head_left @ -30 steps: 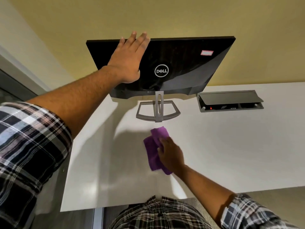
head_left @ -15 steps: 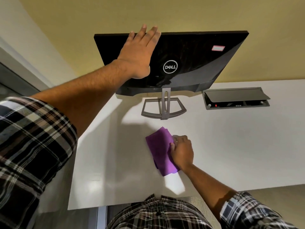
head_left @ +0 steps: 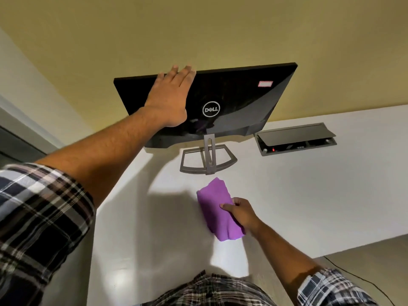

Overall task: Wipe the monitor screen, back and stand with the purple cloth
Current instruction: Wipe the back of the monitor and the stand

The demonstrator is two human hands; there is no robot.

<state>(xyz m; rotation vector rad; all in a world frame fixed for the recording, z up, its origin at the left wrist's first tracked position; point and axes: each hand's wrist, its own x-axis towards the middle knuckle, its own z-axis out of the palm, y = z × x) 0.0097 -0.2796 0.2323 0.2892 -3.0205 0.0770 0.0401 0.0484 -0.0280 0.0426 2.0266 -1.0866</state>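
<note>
Purple cloth (head_left: 217, 208), soft and light, lies on the desk (head_left: 309, 195) pinched by the right hand (head_left: 241, 214), while the left hand (head_left: 171, 100) presses flat against the tippable Dell monitor's (head_left: 231, 102) glossy back.

Monitor and purple cloth on the white desk

The black monitor (head_left: 220, 102) stands upright on its grey stand (head_left: 208, 160), glossy back showing; the folded purple cloth (head_left: 217, 208) lies just before the stand.

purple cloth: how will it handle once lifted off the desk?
Likely floppy: the purple cloth lies folded and creased, drooping past the right hand that pinches it. Probably light, since a pinch suffices. It may unfold when raised.
</note>
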